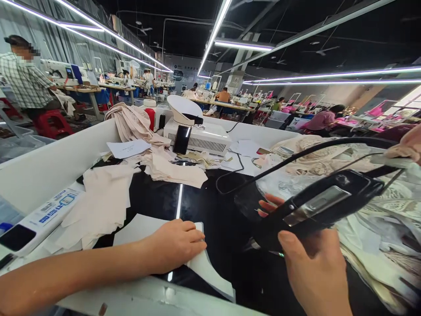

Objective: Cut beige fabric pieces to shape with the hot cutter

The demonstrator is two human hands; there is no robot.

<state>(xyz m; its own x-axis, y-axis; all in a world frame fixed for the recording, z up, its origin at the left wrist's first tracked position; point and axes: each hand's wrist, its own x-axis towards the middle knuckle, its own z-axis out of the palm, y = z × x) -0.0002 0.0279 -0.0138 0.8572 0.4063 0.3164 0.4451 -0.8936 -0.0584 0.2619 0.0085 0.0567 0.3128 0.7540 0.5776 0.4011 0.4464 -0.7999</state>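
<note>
My right hand (311, 263) grips a black handheld device (324, 204) with a grey metal plate on its side, held over the glossy black table top (210, 210). A black cable (296, 156) arcs from the device across the table. My left hand (176, 245) rests palm down with fingers curled together on a white cut piece (204, 263) lying flat at the near edge. Nothing is gripped in the left hand.
Beige fabric pieces (105, 197) and paper slips (128, 148) lie at the left and middle. A white machine (199, 136) with a tilted round top stands at the back. Lace fabric (378, 219) is heaped at right. A white wall (49, 166) borders the left. Other workers sit at distant tables.
</note>
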